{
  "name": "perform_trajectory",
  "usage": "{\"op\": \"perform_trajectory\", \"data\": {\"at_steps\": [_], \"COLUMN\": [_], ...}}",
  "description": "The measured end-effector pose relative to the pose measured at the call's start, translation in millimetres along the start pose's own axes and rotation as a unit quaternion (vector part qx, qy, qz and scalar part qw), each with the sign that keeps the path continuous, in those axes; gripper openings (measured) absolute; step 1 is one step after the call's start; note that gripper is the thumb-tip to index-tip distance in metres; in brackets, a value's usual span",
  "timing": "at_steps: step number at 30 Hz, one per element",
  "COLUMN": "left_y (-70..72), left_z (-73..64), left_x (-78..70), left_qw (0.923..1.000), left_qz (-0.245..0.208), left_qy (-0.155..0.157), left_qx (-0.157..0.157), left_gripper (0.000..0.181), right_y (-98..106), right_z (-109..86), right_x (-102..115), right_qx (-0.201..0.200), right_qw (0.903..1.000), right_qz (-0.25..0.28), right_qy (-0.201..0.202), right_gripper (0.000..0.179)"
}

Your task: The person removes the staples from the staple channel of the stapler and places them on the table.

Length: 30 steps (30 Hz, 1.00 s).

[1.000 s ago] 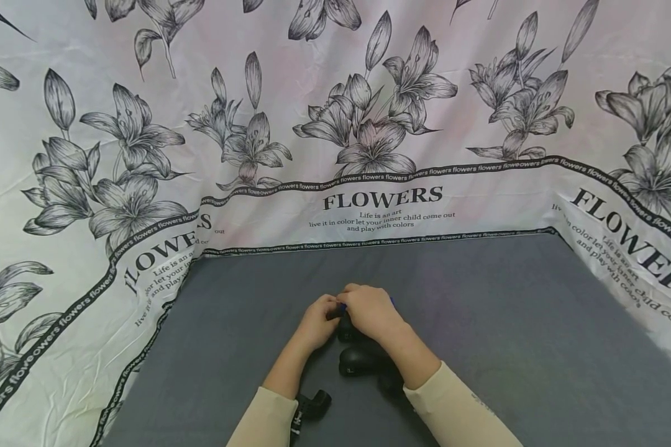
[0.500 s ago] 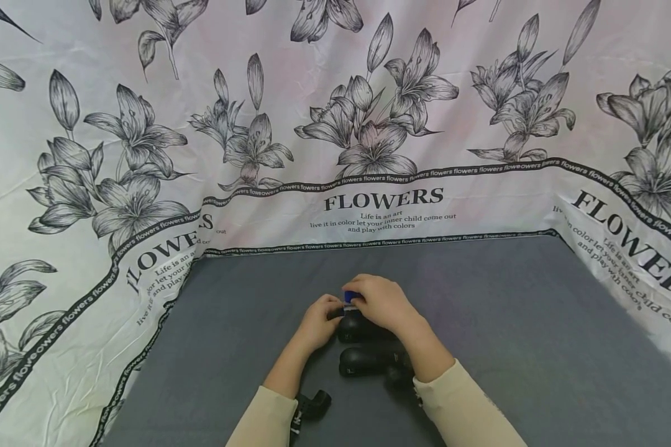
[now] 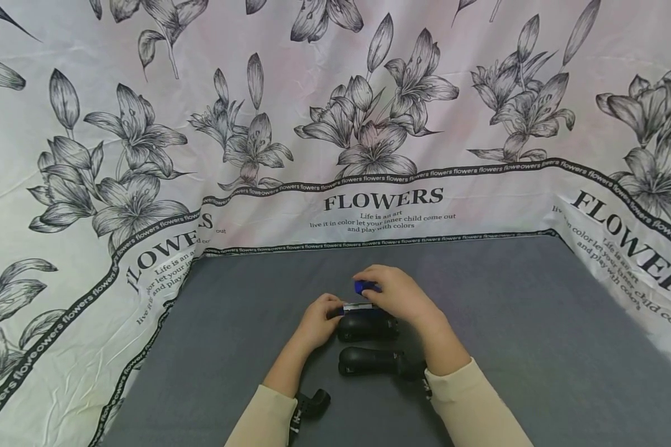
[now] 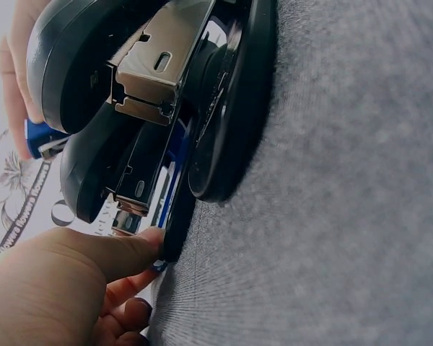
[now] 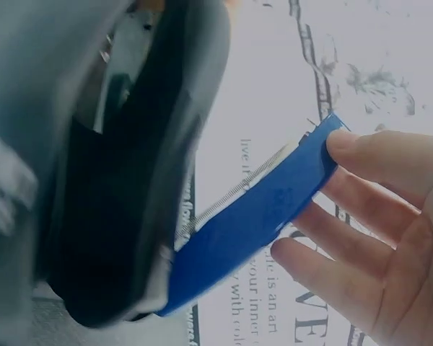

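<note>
A blue stapler (image 5: 249, 223) stands swung open beyond two black staplers. My right hand (image 3: 399, 295) pinches the end of its raised blue top; in the right wrist view a thin spring (image 5: 238, 189) runs along that top. The silver staple channel (image 3: 358, 306) lies exposed below it. My left hand (image 3: 317, 323) pinches the low front end of the blue stapler, its thumb close to the nearer black base in the left wrist view. One black stapler (image 3: 368, 326) lies just this side of the blue one. Another black stapler (image 3: 371, 361) sits closer to me.
Grey cloth (image 3: 525, 335) covers the tabletop. Behind it hangs a white curtain (image 3: 380, 214) printed with flowers and lettering, which also runs along both sides. A black wrist camera mount (image 3: 315, 405) sits by my left sleeve.
My right hand has risen and moved right, swinging the blue stapler's top up and uncovering the silver channel. The left hand has stayed in place.
</note>
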<state>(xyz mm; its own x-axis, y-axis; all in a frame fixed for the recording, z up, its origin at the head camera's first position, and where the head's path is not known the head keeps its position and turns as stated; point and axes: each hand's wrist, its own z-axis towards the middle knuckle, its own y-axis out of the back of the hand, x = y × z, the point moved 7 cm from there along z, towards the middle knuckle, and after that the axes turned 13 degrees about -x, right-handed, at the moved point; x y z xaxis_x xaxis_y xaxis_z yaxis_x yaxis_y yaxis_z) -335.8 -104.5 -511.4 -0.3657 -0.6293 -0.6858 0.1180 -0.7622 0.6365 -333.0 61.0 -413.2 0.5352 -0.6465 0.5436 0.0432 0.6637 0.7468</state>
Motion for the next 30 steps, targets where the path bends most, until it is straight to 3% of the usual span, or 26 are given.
{"op": "perform_trajectory", "data": {"at_steps": [16, 30], "left_y": [-2.0, -1.2], "left_z": [-2.1, -1.1], "left_x": [1.6, 2.2], "left_qw": [0.9999, 0.9999], "left_qz": [0.009, 0.010], "left_qy": [0.011, 0.001], "left_qx": [0.001, -0.005], "left_gripper": [0.028, 0.029], "right_y": [28.7, 45.4], "right_z": [-8.0, -13.5], "right_x": [-14.1, -30.7], "right_qx": [-0.004, -0.004], "right_qw": [0.9957, 0.9931], "right_qz": [0.061, 0.057], "right_qy": [-0.070, -0.102], "right_gripper": [0.038, 0.041]}}
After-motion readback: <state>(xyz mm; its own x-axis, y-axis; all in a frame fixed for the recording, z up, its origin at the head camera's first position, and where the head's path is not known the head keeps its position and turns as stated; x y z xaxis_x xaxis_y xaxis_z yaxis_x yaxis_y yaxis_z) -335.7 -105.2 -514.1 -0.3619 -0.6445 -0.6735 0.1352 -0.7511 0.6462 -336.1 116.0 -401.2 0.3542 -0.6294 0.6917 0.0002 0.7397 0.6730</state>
